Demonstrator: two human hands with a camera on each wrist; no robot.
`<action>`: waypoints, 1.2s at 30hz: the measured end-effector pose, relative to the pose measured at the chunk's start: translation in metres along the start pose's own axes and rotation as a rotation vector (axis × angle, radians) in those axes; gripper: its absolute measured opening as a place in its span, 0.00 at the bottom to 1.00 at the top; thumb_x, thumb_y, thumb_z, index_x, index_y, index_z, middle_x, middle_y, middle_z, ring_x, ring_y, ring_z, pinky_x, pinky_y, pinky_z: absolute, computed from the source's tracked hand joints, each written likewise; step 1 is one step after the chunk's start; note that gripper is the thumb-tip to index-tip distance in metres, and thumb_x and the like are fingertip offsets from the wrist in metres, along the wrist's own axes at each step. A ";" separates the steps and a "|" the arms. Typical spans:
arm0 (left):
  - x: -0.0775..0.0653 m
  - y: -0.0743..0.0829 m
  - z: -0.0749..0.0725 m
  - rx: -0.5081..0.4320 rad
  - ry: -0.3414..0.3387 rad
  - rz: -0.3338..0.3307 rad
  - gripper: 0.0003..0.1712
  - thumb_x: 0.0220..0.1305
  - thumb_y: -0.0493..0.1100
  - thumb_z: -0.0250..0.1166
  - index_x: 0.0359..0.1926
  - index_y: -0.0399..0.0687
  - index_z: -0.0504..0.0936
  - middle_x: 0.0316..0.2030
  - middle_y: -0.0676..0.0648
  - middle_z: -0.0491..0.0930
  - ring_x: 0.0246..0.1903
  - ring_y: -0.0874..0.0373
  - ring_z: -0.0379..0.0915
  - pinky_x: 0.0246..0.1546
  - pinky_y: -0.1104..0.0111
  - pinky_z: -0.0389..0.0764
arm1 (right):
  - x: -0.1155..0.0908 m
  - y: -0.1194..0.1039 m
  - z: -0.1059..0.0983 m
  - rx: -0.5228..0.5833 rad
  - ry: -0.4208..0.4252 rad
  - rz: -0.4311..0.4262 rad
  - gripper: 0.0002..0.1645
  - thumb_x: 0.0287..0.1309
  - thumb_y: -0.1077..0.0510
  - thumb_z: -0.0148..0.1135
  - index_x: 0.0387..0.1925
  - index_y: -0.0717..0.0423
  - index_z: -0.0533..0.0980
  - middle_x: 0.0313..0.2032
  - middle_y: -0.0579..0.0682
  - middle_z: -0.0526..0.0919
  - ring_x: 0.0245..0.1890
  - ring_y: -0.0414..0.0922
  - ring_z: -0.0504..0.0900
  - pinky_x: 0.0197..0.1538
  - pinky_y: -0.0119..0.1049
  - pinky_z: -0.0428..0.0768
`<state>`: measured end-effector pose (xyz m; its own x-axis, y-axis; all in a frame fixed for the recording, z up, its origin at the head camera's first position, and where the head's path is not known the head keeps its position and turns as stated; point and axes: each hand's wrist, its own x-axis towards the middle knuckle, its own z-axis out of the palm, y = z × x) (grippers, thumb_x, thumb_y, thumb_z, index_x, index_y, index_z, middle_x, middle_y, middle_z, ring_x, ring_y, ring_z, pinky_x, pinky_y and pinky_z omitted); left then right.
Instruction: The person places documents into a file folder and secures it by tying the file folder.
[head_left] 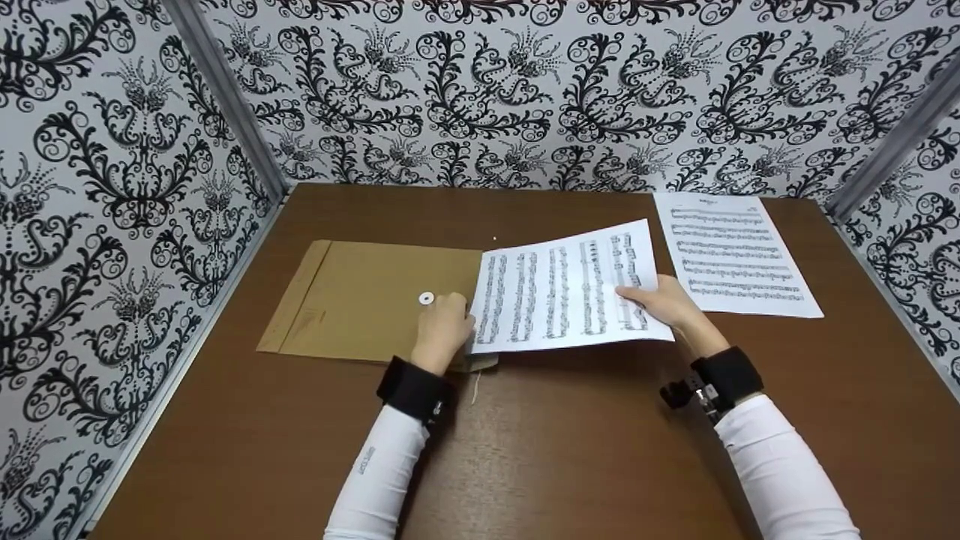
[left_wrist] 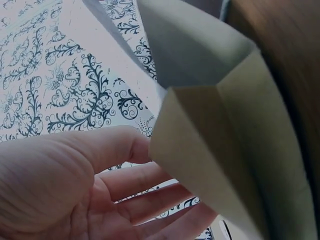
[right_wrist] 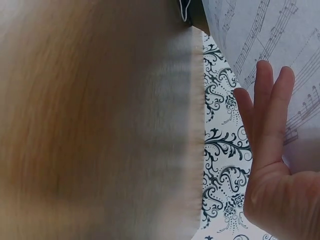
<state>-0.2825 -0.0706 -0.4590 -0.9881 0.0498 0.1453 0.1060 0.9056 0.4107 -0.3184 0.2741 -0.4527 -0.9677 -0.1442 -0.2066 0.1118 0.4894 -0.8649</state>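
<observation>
We've got a brown wood-grain desk (head_left: 570,465) here, kinda shiny in the middle of the near half. Left of centre we've got a kraft paper envelope (head_left: 375,300), its left end lying flat, with a crease running parallel to that edge and a white round button (head_left: 427,298) on the upper face. A thin white string (head_left: 476,386) trails onto the wood just off its near right corner. Over on the far right there's a printed sheet of music (head_left: 739,259), face up, title end right by the back edge. Oh, and we can spot a tiny white speck (head_left: 494,238) beyond the envelope, too small to identify.
</observation>
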 end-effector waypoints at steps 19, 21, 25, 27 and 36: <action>0.001 -0.001 -0.007 -0.039 -0.045 -0.007 0.09 0.65 0.36 0.62 0.32 0.33 0.85 0.37 0.34 0.89 0.37 0.38 0.86 0.38 0.46 0.84 | -0.003 0.008 0.001 0.112 -0.023 0.047 0.30 0.74 0.56 0.56 0.66 0.73 0.67 0.26 0.33 0.84 0.25 0.31 0.85 0.30 0.26 0.84; 0.001 -0.001 -0.008 -0.046 -0.040 -0.003 0.09 0.64 0.36 0.62 0.32 0.33 0.85 0.37 0.33 0.89 0.37 0.37 0.86 0.38 0.45 0.84 | -0.003 0.009 0.000 0.116 -0.028 0.048 0.30 0.74 0.56 0.56 0.66 0.74 0.67 0.26 0.33 0.84 0.24 0.31 0.85 0.30 0.27 0.84; -0.001 -0.001 -0.010 -0.043 -0.026 0.012 0.09 0.64 0.35 0.61 0.30 0.33 0.84 0.35 0.33 0.89 0.34 0.38 0.86 0.36 0.46 0.84 | -0.004 0.009 0.001 0.130 -0.037 0.043 0.30 0.74 0.56 0.55 0.67 0.74 0.66 0.27 0.32 0.84 0.25 0.31 0.86 0.31 0.26 0.84; -0.002 0.000 -0.011 -0.032 -0.013 0.026 0.09 0.64 0.35 0.61 0.30 0.33 0.84 0.33 0.33 0.88 0.33 0.39 0.86 0.34 0.47 0.84 | -0.005 0.010 0.001 0.135 -0.041 0.036 0.32 0.74 0.55 0.56 0.68 0.73 0.65 0.27 0.32 0.84 0.26 0.31 0.86 0.32 0.26 0.84; -0.001 0.000 -0.014 -0.021 -0.022 0.028 0.11 0.66 0.35 0.60 0.27 0.35 0.82 0.32 0.34 0.88 0.30 0.40 0.85 0.33 0.47 0.85 | -0.007 0.014 0.003 0.153 -0.034 0.026 0.32 0.74 0.55 0.57 0.68 0.75 0.65 0.27 0.31 0.85 0.26 0.30 0.87 0.33 0.25 0.85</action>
<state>-0.2797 -0.0764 -0.4461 -0.9869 0.0844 0.1376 0.1358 0.8947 0.4255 -0.3093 0.2791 -0.4645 -0.9560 -0.1635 -0.2434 0.1727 0.3566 -0.9181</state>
